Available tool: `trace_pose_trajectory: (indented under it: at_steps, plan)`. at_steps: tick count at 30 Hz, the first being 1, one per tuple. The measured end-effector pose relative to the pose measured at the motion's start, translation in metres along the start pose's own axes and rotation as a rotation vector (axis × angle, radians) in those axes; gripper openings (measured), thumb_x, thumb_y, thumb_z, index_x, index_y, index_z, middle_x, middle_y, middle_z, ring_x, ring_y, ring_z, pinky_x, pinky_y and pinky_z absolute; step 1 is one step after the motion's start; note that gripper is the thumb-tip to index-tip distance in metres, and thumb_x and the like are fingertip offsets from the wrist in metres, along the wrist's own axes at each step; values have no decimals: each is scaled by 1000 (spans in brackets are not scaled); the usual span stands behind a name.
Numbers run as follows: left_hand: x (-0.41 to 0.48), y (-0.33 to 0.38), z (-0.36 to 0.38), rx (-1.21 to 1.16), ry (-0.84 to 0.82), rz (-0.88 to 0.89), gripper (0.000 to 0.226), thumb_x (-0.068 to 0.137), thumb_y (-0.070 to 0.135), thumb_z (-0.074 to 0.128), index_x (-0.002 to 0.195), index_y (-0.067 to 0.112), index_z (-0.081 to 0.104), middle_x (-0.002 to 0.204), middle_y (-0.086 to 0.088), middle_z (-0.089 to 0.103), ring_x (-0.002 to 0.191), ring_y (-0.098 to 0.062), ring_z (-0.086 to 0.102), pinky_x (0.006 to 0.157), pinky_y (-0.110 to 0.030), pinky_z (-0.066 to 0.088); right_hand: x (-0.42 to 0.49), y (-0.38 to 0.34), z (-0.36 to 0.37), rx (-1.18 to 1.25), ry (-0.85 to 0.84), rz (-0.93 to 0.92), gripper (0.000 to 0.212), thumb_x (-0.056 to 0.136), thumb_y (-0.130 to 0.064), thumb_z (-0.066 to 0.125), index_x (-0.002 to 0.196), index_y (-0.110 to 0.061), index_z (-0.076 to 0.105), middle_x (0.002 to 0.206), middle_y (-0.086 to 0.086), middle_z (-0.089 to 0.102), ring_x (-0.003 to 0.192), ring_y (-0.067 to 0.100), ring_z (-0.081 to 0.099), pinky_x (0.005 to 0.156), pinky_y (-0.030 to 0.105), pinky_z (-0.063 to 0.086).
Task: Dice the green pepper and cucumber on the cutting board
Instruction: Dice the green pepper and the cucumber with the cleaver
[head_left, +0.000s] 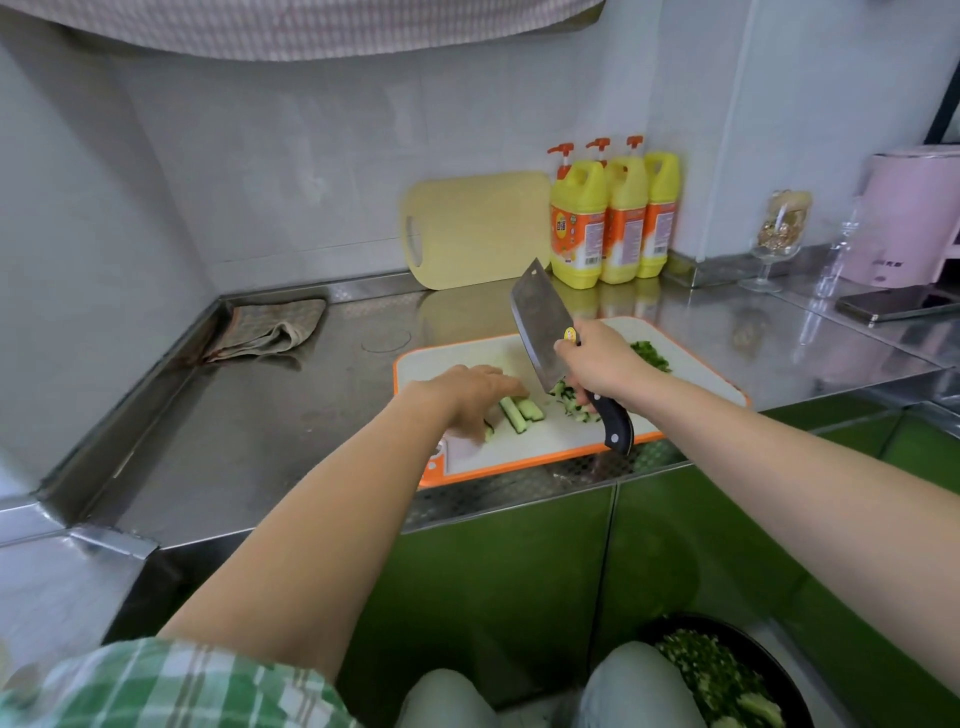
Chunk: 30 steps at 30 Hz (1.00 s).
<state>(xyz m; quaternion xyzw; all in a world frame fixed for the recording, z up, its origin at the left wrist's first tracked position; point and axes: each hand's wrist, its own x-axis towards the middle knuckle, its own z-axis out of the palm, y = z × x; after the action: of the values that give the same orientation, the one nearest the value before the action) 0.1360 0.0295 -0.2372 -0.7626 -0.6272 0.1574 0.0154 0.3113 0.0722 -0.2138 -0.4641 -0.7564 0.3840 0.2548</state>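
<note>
over board (524, 444), 2 hands (467, 397) (597, 364), 1 cleaver (540, 322)

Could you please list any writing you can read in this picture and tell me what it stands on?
No text here can be quoted as legible.
Yellow bottles: orange labels with print and barcodes, too blurred to read.
Pink appliance: dark lettering low on its front, too small to read.
Cleaver: yellow sticker near the handle, unreadable.

bright daylight, perhaps from right | glare on steel counter (291, 415) — edges bowed | slight blur
</note>
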Motion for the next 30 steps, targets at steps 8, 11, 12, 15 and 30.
trace_pose_trajectory:
  at_steps: [8, 11, 12, 15, 30]
  plan:
    - [6, -7, -5, 141, 51, 76, 79, 81, 30, 71, 147, 28, 29, 156, 5, 25, 147, -20, 9, 113, -37, 18, 5, 8, 1, -70, 1, -24, 11, 98, -10, 35, 92, -8, 44, 62, 15, 49, 40, 24, 50, 44, 30, 42]
    - [9, -6, -4, 57, 84, 77, 65, 79, 28, 72, 136, 23, 39, 140, -2, 43, 136, -23, 32, 102, -32, 27, 5, 9, 1, -65, -1, -14, 16, 98, -11, 35, 101, -4, 49, 60, 15, 50, 40, 23, 49, 42, 29, 41]
    - [9, -5, -4, 70, 106, 81, 61, 80, 29, 70, 133, 22, 41, 133, -2, 47, 128, -22, 38, 98, -31, 29, 5, 10, 2, -71, -6, -12, 18, 98, -11, 35, 103, -3, 49, 62, 17, 51, 41, 25, 49, 42, 28, 42]
    - [5, -7, 0, 103, 165, 55, 50, 87, 35, 62, 130, 21, 43, 126, -3, 49, 119, -24, 41, 94, -32, 32, 2, 8, 5, -95, -25, -16, 14, 98, -11, 34, 89, -7, 44, 67, 21, 54, 45, 26, 50, 44, 28, 42]
    - [-19, 0, 46, -97, 354, -441, 55, 97, 47, 37, 139, 11, 38, 134, -13, 43, 120, -33, 42, 94, -42, 35, 3, -16, 17, -420, -127, 61, 17, 101, -13, 35, 102, -1, 48, 67, 17, 61, 47, 25, 56, 46, 28, 44]
